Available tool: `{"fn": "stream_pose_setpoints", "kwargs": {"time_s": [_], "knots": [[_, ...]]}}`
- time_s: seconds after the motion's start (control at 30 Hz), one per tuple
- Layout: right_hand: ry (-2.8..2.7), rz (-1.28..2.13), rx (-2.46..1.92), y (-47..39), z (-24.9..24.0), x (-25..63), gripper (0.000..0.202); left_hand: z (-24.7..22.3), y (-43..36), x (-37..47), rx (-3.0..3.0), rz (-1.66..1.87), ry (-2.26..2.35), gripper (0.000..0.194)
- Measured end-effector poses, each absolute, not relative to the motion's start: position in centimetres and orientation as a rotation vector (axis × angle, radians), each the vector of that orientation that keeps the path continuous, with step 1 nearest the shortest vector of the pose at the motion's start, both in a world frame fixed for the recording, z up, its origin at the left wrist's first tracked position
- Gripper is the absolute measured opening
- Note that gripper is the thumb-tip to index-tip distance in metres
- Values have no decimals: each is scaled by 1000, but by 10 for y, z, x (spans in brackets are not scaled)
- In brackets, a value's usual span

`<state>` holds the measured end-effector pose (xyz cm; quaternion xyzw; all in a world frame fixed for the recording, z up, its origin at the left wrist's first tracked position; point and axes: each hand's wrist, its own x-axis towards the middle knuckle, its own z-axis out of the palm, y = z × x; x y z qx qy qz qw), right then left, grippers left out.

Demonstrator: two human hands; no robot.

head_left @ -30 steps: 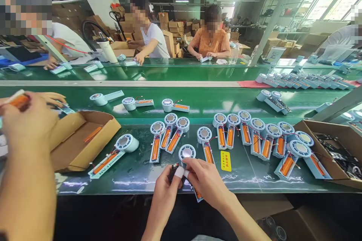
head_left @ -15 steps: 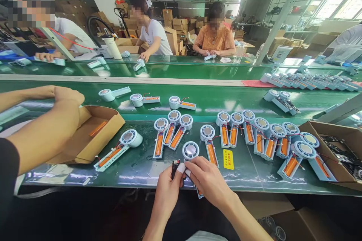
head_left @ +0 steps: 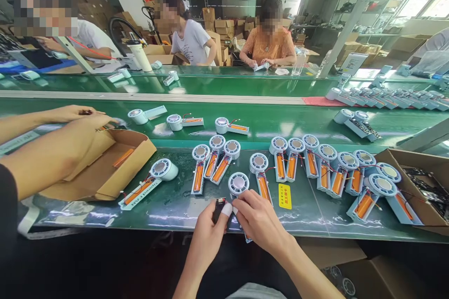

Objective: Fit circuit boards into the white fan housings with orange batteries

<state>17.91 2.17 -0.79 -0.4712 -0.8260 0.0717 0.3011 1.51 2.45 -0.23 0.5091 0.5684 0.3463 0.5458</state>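
My left hand (head_left: 206,230) is closed on a small black circuit board (head_left: 219,207), held between thumb and fingers at the bench's front edge. White covers sit on the thumb and a fingertip. My right hand (head_left: 263,218) pinches close beside the board; what its fingertips hold is too small or hidden to name. Just beyond both hands is a light-blue handheld fan (head_left: 238,182) with a round silver-centred head. Its handle is mostly hidden by my right hand, with an orange part showing below. Another fan (head_left: 258,162) lies behind my right hand, its orange battery exposed.
More open fans (head_left: 326,152) crowd the right, beside a cardboard box (head_left: 414,196) of black boards. A yellow label (head_left: 285,196) lies on the bench. At left, a co-worker's arms (head_left: 52,159) reach over another box (head_left: 119,177). Fans (head_left: 182,121) rest on the green belt.
My hands stay close together, nearly in place around the board. The co-worker's hands at left have opened out beyond the box. Across the belt, a person's hand has withdrawn from a fan.
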Motion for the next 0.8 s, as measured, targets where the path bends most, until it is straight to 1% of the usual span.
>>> {"fn": "stream_pose_setpoints", "kwargs": {"time_s": [0.13,0.27,0.4,0.53,0.7,0.8], "knots": [[-2237,180,-1265,22,-5,178,17,-2,27,18,1276,834,1387,43],[-2293,160,-1225,25,-3,181,17,-3,28,23,1182,887,1442,40],[-2327,73,-1163,28,-3,184,19,-4,27,25,1091,854,1391,43],[-2276,2,-1182,31,-5,184,19,-1,24,21,1058,842,1323,40],[-2255,-27,-1220,33,-4,178,20,-1,20,18,1349,772,1439,39],[-2243,-51,-1266,32,-1,173,20,-4,20,19,1562,789,1499,38]]}}
